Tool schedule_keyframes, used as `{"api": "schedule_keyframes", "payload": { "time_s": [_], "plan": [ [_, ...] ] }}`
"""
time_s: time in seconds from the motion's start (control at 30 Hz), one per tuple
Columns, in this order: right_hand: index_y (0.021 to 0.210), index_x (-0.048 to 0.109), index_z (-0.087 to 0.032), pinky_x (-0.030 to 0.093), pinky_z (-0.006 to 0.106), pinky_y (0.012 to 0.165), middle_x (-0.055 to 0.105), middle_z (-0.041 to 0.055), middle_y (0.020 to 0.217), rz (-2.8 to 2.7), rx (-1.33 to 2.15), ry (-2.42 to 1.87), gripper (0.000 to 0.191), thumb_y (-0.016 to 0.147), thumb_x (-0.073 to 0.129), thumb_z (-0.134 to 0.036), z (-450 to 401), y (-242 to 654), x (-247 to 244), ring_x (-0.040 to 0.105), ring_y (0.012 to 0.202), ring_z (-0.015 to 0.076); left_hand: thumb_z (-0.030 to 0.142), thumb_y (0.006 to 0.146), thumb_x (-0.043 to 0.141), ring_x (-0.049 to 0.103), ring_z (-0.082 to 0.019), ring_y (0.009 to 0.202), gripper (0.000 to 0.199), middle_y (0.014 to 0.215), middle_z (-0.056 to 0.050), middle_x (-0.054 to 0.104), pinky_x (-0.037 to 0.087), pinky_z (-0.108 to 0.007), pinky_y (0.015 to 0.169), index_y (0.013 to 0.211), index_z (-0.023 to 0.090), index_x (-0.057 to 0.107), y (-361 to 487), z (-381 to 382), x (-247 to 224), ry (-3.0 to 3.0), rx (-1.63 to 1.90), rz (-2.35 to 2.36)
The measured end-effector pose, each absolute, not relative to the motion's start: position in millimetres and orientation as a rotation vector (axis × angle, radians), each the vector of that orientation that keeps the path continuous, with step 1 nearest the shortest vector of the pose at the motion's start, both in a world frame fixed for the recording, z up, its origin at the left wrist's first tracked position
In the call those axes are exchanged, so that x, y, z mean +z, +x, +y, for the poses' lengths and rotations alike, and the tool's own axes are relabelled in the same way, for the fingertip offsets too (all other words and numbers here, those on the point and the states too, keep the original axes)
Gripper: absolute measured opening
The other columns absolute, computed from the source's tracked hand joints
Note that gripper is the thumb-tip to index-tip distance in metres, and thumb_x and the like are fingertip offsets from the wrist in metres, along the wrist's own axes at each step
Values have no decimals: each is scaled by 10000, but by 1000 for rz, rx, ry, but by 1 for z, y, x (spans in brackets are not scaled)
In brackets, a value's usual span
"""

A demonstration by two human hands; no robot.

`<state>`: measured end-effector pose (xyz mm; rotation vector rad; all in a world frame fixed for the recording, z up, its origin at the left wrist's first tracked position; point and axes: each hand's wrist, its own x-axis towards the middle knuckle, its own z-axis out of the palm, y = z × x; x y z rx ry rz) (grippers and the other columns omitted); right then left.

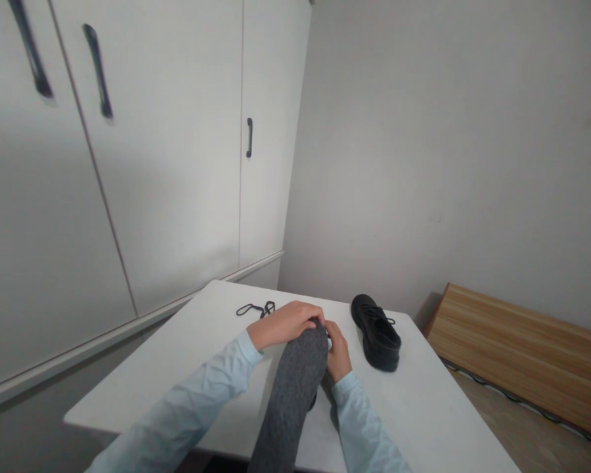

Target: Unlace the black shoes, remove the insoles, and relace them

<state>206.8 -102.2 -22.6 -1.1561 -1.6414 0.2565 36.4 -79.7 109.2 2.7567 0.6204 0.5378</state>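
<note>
A long, dark grey, felt-like form (pixel 295 381) with a rounded far end rises from the bottom edge between my forearms; its kind is unclear. At its far end, my left hand (pixel 295 320) has its fingers curled over the top edge. My right hand (pixel 337 351) is closed at the right side of the same end, its fingertips close to the left ones. What the fingers pinch is mostly hidden behind the grey form. A small part of something black (pixel 312 401) shows beneath it. Beyond my left hand lies a loose black shoelace (pixel 249 307), partly covered by that hand.
A black lace-up shoe (pixel 377 332) stands on the white table (pixel 414 407), right of my right hand. White cabinets (pixel 177 164) with dark handles line the left. A grey wall (pixel 448 164) stands behind, and a wood-grain panel (pixel 522 348) leans low at the right.
</note>
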Motion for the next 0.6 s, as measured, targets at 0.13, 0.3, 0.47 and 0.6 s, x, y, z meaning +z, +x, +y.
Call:
{"api": "schedule_keyframes", "payload": {
  "time_s": [0.13,0.3,0.47,0.6],
  "plan": [
    [980,598,-221,473,331,812,616,56,1004,-1632,250,-1148,287,711,529,-149,-104,204,-19,566,949,210,133,860,498,608,-170,912,154,964,-29,658,415,-238,773,970,206,577,37,-81,98,2854,497,687],
    [989,611,-221,483,325,810,631,56,1006,-1607,248,-1128,294,723,509,-148,-104,203,-18,581,944,205,152,853,518,626,-172,819,185,895,-12,657,403,-228,661,1018,236,530,37,-88,90,3004,409,712],
    [967,623,-217,494,338,818,630,72,1024,-1582,272,-1128,250,736,534,-177,-104,205,-18,585,984,218,108,844,502,611,-148,741,137,821,4,636,368,-227,586,868,222,572,37,-90,82,3109,407,613],
    [953,634,-222,509,338,781,635,70,1021,-1560,326,-1142,236,731,561,-191,-103,207,-17,586,993,223,94,833,514,606,-133,726,147,790,14,643,348,-225,567,787,211,593,35,-88,79,3121,375,556]
  ]
}}
